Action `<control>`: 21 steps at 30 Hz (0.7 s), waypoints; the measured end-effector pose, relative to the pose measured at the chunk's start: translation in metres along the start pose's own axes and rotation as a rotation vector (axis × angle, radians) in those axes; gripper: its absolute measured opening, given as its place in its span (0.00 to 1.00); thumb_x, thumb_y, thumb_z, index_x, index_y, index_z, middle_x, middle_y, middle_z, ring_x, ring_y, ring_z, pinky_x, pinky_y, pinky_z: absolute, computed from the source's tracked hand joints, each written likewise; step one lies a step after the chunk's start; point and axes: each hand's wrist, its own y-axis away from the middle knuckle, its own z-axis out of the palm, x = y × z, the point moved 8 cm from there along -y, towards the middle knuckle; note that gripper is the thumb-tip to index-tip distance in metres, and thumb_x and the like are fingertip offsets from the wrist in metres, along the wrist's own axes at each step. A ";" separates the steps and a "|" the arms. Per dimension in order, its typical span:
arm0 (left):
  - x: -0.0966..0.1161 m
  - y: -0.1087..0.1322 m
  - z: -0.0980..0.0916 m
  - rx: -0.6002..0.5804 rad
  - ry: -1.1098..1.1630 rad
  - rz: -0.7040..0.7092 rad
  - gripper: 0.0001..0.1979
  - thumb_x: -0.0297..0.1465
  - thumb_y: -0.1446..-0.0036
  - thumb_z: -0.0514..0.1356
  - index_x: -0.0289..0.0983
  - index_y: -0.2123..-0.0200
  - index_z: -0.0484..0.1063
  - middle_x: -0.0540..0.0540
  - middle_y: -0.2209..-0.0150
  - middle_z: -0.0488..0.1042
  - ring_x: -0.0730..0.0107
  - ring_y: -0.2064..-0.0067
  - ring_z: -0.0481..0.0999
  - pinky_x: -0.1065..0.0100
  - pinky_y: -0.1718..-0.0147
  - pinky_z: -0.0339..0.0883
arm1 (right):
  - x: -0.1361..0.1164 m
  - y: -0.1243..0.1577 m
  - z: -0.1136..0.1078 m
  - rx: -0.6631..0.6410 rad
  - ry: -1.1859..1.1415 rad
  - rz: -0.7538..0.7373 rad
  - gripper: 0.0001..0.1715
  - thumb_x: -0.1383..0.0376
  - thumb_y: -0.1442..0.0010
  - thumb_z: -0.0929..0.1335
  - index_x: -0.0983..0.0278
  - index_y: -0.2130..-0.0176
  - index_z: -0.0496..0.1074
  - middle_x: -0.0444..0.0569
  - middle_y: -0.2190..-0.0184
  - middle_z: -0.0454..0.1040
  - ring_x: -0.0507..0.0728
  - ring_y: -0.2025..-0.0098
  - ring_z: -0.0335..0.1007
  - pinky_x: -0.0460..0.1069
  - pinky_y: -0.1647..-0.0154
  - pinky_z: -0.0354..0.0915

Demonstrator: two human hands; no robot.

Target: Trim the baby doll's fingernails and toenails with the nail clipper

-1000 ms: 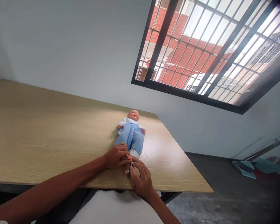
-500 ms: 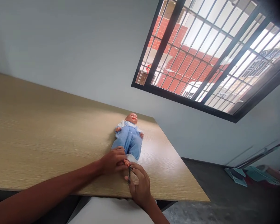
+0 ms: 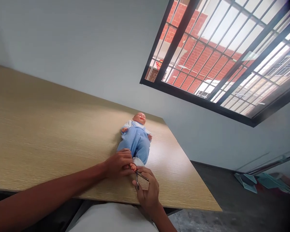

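A baby doll [image 3: 136, 137] in blue overalls and a white shirt lies on its back on the wooden table, head away from me. My left hand [image 3: 120, 162] is closed around one of the doll's feet [image 3: 133, 166], its toes showing past my fingers. In my right hand [image 3: 148, 187] is a metal nail clipper [image 3: 137, 180], pinched between thumb and fingers. Its lever stands spread from the body, and the jaws are at the doll's toes. Whether they touch a toe is too small to tell. My left fingers partly hide the foot.
The wooden table [image 3: 50, 129] stretches left and ends at a slanting edge on my right. Behind it rise a grey wall [image 3: 87, 48] and a barred window [image 3: 207, 54]. Dustpans [image 3: 246, 182] rest on the floor at the right.
The clipper's lever and body now stand wider apart in my right hand. My left hand keeps its hold on the doll's foot. The whole view has shifted slightly.
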 end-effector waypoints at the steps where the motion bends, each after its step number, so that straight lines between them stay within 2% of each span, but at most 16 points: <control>1: 0.000 0.000 0.000 -0.002 0.002 -0.001 0.17 0.43 0.33 0.57 0.38 0.71 0.70 0.48 0.71 0.71 0.66 0.64 0.70 0.62 0.52 0.65 | -0.001 -0.001 0.000 -0.004 -0.007 -0.002 0.18 0.58 0.31 0.68 0.64 0.45 0.69 0.52 0.48 0.73 0.58 0.51 0.74 0.57 0.52 0.74; 6: 0.000 0.001 0.000 -0.011 0.020 -0.004 0.18 0.43 0.33 0.57 0.37 0.71 0.69 0.48 0.70 0.71 0.66 0.65 0.69 0.62 0.52 0.65 | -0.004 -0.007 -0.003 0.000 -0.025 0.001 0.17 0.60 0.31 0.68 0.65 0.46 0.70 0.51 0.50 0.73 0.57 0.52 0.74 0.56 0.52 0.75; 13: 0.002 -0.002 -0.003 -0.005 0.030 -0.006 0.20 0.43 0.31 0.55 0.37 0.72 0.68 0.48 0.72 0.70 0.67 0.65 0.69 0.61 0.51 0.65 | -0.009 -0.011 -0.002 0.030 0.037 0.001 0.16 0.69 0.34 0.68 0.64 0.47 0.64 0.52 0.57 0.74 0.58 0.51 0.75 0.56 0.54 0.77; 16: 0.003 -0.004 -0.004 -0.004 0.025 -0.011 0.19 0.42 0.31 0.54 0.37 0.72 0.67 0.49 0.72 0.70 0.67 0.65 0.68 0.62 0.52 0.65 | -0.018 -0.021 -0.002 -0.048 0.087 -0.045 0.17 0.72 0.36 0.68 0.64 0.48 0.65 0.54 0.57 0.74 0.59 0.50 0.75 0.56 0.53 0.77; 21: 0.004 -0.007 -0.006 -0.016 0.021 -0.012 0.19 0.40 0.31 0.54 0.37 0.72 0.67 0.48 0.72 0.70 0.67 0.65 0.68 0.62 0.54 0.65 | -0.028 -0.046 -0.003 -0.287 0.158 -0.027 0.13 0.76 0.37 0.65 0.67 0.53 0.71 0.54 0.57 0.77 0.56 0.52 0.76 0.50 0.51 0.75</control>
